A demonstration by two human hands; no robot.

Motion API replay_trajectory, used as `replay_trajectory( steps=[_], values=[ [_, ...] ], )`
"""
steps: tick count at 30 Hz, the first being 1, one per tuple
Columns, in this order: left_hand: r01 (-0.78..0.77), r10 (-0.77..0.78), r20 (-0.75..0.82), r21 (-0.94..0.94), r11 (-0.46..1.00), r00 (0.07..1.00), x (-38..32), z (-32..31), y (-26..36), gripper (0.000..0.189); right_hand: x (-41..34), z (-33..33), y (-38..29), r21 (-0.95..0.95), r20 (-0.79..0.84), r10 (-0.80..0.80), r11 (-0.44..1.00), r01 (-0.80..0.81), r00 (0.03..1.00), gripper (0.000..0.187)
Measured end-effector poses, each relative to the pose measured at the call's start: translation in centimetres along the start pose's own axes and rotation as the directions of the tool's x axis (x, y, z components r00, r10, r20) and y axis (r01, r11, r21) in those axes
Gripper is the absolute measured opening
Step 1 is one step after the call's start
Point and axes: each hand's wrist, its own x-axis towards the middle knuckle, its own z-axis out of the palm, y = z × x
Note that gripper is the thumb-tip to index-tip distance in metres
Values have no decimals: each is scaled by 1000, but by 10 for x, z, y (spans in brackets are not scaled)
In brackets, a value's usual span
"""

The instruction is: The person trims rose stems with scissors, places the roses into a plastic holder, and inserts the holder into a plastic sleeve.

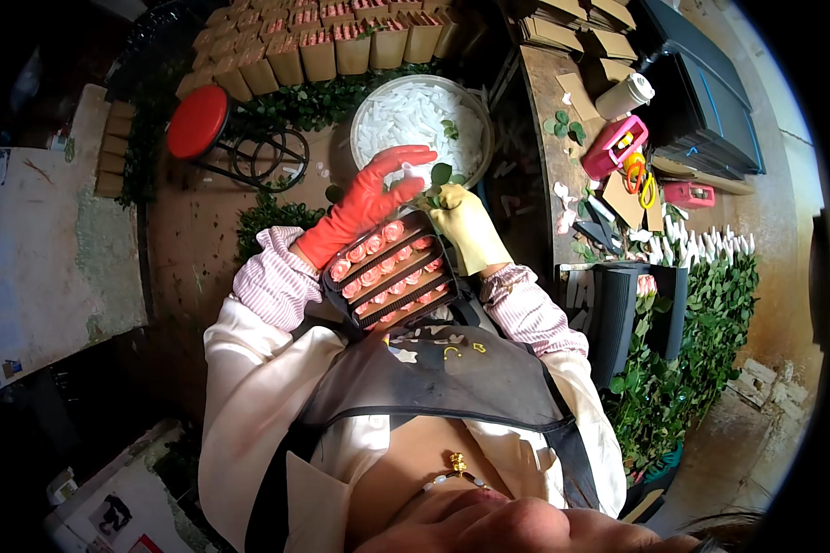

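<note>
My left hand (370,200), in a red rubber glove, has a small white sleeve-like piece (408,177) between its thumb and fingers. Close beside it on the right, my right hand (460,221), in a pale yellow glove, is closed on a leafy green stem (442,174). Its lower end is hidden by the hands. Below both hands, against my apron (443,380), lies a bundle of pink roses (370,276) in rows parted by brown cardboard strips. Just beyond the hands stands a round tub (490,131) heaped with white sleeve-like pieces (415,110).
A red-topped stool (197,122) stands at the left. Many cardboard-wrapped rose bundles (318,55) fill the far side. The wooden bench (536,90) at right bears a white bottle (624,95), a pink tape dispenser (612,148) and scissors (643,186). Leafy stems with white-covered heads (705,304) stand right.
</note>
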Motion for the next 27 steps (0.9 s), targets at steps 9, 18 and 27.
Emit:
replay_trajectory(
  steps=[9, 18, 27],
  values=[
    [3, -7, 40, 83, 997, 999, -1, 3, -6, 29, -5, 8, 12, 67, 72, 110, 991, -115, 991, 15],
    [-12, 12, -3, 32, 999, 1000, 3, 3, -10, 44, -16, 5, 56, 205, 151, 255, 937, -283, 955, 35],
    [69, -72, 3, 239, 969, 997, 4, 12, -11, 68, -22, -24, 4, 739, 27, 142, 663, -116, 989, 46]
  ],
)
